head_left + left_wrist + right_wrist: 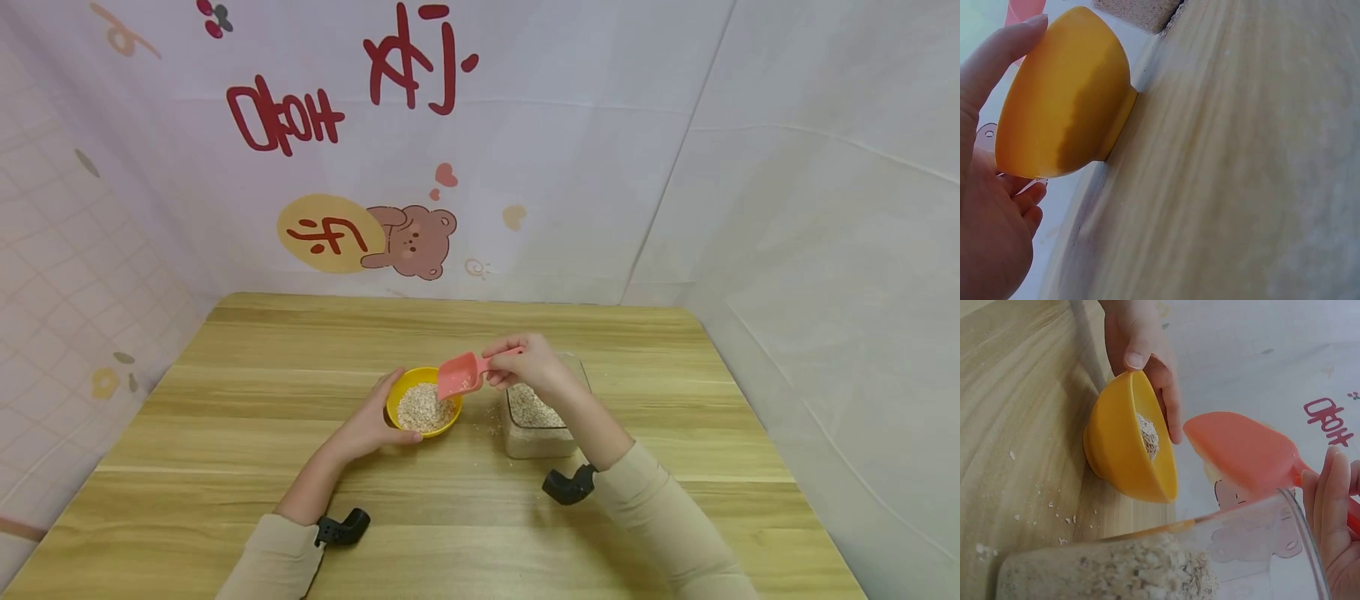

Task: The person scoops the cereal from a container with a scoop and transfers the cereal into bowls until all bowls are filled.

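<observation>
A yellow bowl (422, 374) with oat flakes (422, 410) inside stands on the table. My left hand (372, 427) holds it from the left, thumb on the near side and fingers round the far side; the left wrist view shows the thumb up at the rim of the bowl (1066, 94). Between finger and thumb, my right hand (534, 367) grips the handle of a pink scoop (459, 377). Tilted, the scoop hangs over the bowl's right edge, a few flakes clinging to its inside. Below the right forearm is a clear square container (540, 443) of oat flakes, partly hidden.
Loose flakes (491, 421) lie on the wooden table (420, 525) between bowl and container. A printed white cloth (540, 183) hangs behind the table, with more cloth at both sides. Each wrist carries a black camera mount (345, 527).
</observation>
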Motion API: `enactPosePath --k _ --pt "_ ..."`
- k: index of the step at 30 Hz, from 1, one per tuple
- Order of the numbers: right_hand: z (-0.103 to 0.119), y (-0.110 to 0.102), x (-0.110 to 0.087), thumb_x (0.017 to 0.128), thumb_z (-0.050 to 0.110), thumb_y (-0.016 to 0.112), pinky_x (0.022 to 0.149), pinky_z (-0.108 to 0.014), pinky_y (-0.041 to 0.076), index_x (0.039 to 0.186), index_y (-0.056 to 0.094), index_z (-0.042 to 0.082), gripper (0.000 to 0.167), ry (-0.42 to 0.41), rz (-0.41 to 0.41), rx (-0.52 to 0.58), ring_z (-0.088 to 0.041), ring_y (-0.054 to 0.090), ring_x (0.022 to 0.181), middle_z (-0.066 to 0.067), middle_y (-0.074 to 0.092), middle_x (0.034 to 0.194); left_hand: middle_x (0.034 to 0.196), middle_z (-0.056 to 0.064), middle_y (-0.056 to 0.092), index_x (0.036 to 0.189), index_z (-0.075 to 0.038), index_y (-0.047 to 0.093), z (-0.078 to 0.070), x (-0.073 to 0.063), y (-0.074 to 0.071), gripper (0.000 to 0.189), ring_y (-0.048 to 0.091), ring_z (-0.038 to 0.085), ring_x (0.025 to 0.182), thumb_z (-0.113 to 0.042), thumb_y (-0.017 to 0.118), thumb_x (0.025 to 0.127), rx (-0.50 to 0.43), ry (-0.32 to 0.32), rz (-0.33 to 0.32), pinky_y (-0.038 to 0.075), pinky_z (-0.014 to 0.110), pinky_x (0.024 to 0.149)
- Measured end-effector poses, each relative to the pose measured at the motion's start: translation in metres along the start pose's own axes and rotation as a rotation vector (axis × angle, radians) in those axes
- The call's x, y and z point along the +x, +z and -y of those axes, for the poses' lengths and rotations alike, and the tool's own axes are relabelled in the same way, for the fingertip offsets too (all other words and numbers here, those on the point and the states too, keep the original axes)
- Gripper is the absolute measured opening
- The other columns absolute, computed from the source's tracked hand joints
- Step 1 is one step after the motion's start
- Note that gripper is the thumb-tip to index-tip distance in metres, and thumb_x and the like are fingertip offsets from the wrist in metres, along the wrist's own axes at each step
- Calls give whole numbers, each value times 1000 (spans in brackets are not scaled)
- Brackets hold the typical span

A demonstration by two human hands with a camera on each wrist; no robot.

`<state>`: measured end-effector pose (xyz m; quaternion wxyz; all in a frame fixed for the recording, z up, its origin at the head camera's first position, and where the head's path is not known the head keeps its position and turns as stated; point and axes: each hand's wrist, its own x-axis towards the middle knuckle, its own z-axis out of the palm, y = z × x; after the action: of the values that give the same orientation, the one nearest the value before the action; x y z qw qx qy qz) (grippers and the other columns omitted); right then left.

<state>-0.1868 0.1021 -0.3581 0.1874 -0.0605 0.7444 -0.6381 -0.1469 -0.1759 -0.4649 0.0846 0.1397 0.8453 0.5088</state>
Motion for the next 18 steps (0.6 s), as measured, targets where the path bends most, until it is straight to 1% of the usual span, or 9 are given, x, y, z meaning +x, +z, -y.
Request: enactPosePath --k 4,7,12,15,18 --pt "-3 -1 -2 85 -5 60 60 -31 56 107 63 -13 24 -10 -16 18 -17 63 59 -17 67 76 154 16 19 152 -8 19 -2 0 -1 115 19 37 139 -32 89 63 0 23 -10 17 63 106" --pt "-5 -3 -4 84 -6 60 60 -30 56 107 63 -12 24 -14 -28 31 -16 63 59 -16 67 76 154 15 20 152 -8 20 -2 1 -1 116 20 36 139 -34 89 63 8 41 -16 18 63 106" --pt "-10 -5 -7 85 -6 59 57 -27 55 107 63 -13 23 -31 -37 53 -15 62 59 -16 67 75 154 14 20 152 -8 20 -4 1 -2 116 20 35 139 -36 89 63 15 49 -25 19 62 106" --pt "-11 -7 -11 85 -5 59 57 -27 55 107 63 -13 23 -37 -45 59 -15 62 58 -17 67 75 154 15 19 152 -9 20 -6 0 -2 115 21 36 138 -35 89 63 10 52 -27 19 63 106" --pt "-11 -10 -15 85 -4 60 57 -28 55 107 63 -12 24 -38 -69 74 -16 62 58 -17 67 76 155 15 18 152 -9 20 -10 0 -3 114 20 36 139 -34 89 64 6 50 -32 19 64 105"
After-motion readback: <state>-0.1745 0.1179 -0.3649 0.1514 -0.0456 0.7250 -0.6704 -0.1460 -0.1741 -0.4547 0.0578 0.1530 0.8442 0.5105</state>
